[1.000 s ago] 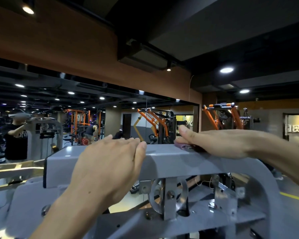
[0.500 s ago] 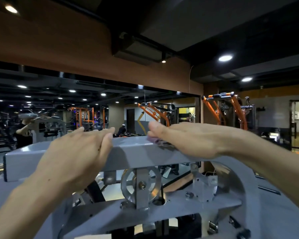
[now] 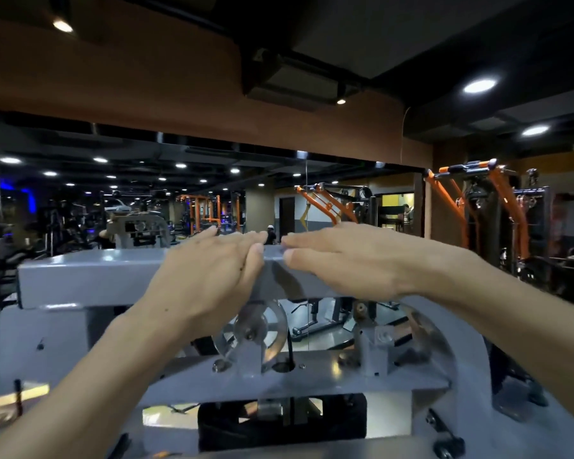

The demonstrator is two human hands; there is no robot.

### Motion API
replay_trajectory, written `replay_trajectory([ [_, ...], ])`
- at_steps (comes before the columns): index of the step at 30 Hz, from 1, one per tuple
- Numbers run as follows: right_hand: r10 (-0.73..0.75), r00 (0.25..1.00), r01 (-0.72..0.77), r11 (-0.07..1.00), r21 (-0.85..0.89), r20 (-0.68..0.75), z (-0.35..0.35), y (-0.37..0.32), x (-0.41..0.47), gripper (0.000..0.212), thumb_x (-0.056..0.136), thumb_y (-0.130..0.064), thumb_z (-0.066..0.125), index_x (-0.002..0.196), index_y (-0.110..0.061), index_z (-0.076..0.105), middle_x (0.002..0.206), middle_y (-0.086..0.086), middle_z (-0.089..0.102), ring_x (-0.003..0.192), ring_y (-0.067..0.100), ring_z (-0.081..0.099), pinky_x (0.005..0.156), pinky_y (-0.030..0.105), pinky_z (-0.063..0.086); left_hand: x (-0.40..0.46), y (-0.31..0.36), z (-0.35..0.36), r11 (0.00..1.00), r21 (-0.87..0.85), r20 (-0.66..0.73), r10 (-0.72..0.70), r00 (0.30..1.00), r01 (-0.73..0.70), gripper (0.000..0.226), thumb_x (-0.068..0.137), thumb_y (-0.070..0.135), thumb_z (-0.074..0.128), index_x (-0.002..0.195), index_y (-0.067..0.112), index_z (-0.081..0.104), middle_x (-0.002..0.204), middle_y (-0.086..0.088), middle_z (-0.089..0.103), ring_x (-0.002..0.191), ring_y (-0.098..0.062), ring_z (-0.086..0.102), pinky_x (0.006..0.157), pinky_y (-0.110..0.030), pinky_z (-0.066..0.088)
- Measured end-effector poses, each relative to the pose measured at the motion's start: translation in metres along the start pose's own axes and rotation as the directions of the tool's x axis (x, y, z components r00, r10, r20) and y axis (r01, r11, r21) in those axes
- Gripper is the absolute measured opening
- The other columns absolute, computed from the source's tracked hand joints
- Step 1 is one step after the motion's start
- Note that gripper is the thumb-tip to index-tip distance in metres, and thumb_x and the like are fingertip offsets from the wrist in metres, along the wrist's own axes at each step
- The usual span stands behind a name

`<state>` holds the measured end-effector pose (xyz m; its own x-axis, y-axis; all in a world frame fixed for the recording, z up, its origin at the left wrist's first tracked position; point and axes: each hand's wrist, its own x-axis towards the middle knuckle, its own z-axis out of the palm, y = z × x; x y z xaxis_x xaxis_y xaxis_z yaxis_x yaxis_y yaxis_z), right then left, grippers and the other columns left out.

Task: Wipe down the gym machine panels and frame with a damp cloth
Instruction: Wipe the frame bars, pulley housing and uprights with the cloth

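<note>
Pressed left hand [image 3: 206, 283] palm-down on the grey top beam [image 3: 90, 279] of the machine, fingers straight, grip open and holding nothing visible. Laid right hand [image 3: 352, 260] flat on the same beam, fingers likewise straight, grip open, its tips almost touching the left hand's at mid-beam. Could not make out the damp cloth for certain: probably flattened beneath the right palm, hidden from view.

Judged the main risk as losing the cloth. Held only by flat pressure and not pinched, so likely to bunch, stay behind on a quick stroke, or slide off the far edge. Below the hands, directly: a pulley wheel [image 3: 259, 329] and a dark cable [image 3: 290, 349] running into a hole in the lower plate. Dropped there, apt to snag among brackets and bolts. Same hazard for fingers slipping over the near edge on a wet, glossy painted face.

Also possible: hands crowding each other at the centre and leaving the beam's left end unwiped.
</note>
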<state>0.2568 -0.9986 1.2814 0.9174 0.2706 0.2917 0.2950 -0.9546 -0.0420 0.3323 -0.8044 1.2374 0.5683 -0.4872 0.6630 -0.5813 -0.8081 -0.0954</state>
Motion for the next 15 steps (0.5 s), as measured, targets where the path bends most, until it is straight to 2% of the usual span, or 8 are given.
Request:
replay_trajectory([
  [1,-0.019,1.000,0.018,0.999,-0.027,-0.015,0.000,0.003,0.001,0.046,0.106,-0.053,0.032,0.142,-0.031,0.051,0.136,-0.002,0.062,0.115,0.014,0.060,0.103,0.038,0.049,0.001,0.005,0.001,1.000,0.002,-0.030,-0.003,1.000,0.003,0.074,0.098,0.048,0.001,0.150,0.032,0.052,0.156,0.018,0.048,0.143,-0.003,0.044,0.123,-0.023,0.016],
  [3,-0.055,0.998,0.055,0.997,-0.063,-0.006,-0.001,0.011,-0.002,0.046,0.103,-0.044,0.044,0.148,-0.036,0.042,0.113,-0.009,0.067,0.086,0.003,0.065,0.078,0.025,0.055,-0.001,0.009,0.003,1.000,0.010,-0.091,-0.022,0.996,0.023,0.072,0.100,0.045,0.006,0.140,0.028,0.063,0.147,0.012,0.059,0.130,-0.010,0.057,0.119,-0.023,0.021],
  [5,-0.090,0.996,0.089,0.989,-0.119,-0.005,-0.001,0.022,-0.010,0.057,0.100,-0.037,0.054,0.153,-0.039,0.035,0.099,-0.019,0.060,0.071,-0.003,0.060,0.060,0.012,0.045,-0.001,0.009,0.009,0.999,0.024,-0.138,-0.017,0.990,0.020,0.067,0.104,0.043,0.010,0.127,0.026,0.070,0.133,0.004,0.071,0.115,-0.015,0.066,0.117,-0.025,0.026],
  [7,-0.119,0.991,0.108,0.981,-0.160,-0.055,0.003,0.028,-0.013,0.060,0.098,-0.032,0.058,0.153,-0.037,0.037,0.096,-0.023,0.055,0.069,-0.005,0.055,0.056,0.013,0.041,-0.002,0.006,0.014,0.998,0.034,-0.157,-0.040,0.987,0.046,0.063,0.105,0.042,0.011,0.111,0.023,0.071,0.113,-0.003,0.077,0.105,-0.024,0.067,0.109,-0.030,0.035],
  [9,-0.162,0.978,0.136,0.973,-0.189,-0.129,0.008,0.030,-0.010,0.048,0.100,-0.025,0.053,0.147,-0.031,0.047,0.090,-0.017,0.060,0.064,0.001,0.055,0.054,0.018,0.044,-0.002,0.007,0.016,0.996,0.038,-0.164,-0.069,0.984,0.077,0.067,0.102,0.044,0.009,0.110,0.019,0.071,0.100,-0.008,0.076,0.103,-0.030,0.065,0.089,-0.037,0.047],
  [11,-0.176,0.967,0.135,0.967,-0.217,-0.182,0.016,0.029,-0.002,0.039,0.102,-0.019,0.046,0.139,-0.024,0.055,0.083,-0.007,0.063,0.061,0.006,0.053,0.053,0.021,0.044,-0.002,0.007,0.016,0.996,0.046,-0.176,-0.070,0.982,0.079,0.072,0.100,0.045,0.007,0.113,0.017,0.072,0.093,-0.011,0.074,0.104,-0.033,0.065,0.069,-0.034,0.039],
  [13,-0.172,0.965,0.124,0.966,-0.229,-0.201,0.021,0.030,0.002,0.036,0.102,-0.018,0.042,0.135,-0.020,0.056,0.088,-0.001,0.064,0.069,0.012,0.056,0.062,0.032,0.050,-0.002,0.009,0.015,0.995,0.063,-0.185,-0.070,0.980,0.083,0.073,0.098,0.045,0.007,0.116,0.018,0.073,0.096,-0.013,0.075,0.106,-0.034,0.064,0.071,-0.032,0.034],
  [15,-0.176,0.964,0.135,0.970,-0.204,-0.198,0.019,0.034,0.000,0.039,0.105,-0.019,0.039,0.142,-0.022,0.052,0.095,-0.002,0.066,0.071,0.013,0.059,0.063,0.033,0.052,-0.004,0.011,0.014,0.994,0.062,-0.186,-0.078,0.979,0.090,0.073,0.099,0.045,0.007,0.121,0.022,0.073,0.100,-0.013,0.075,0.110,-0.033,0.063,0.082,-0.037,0.037],
])
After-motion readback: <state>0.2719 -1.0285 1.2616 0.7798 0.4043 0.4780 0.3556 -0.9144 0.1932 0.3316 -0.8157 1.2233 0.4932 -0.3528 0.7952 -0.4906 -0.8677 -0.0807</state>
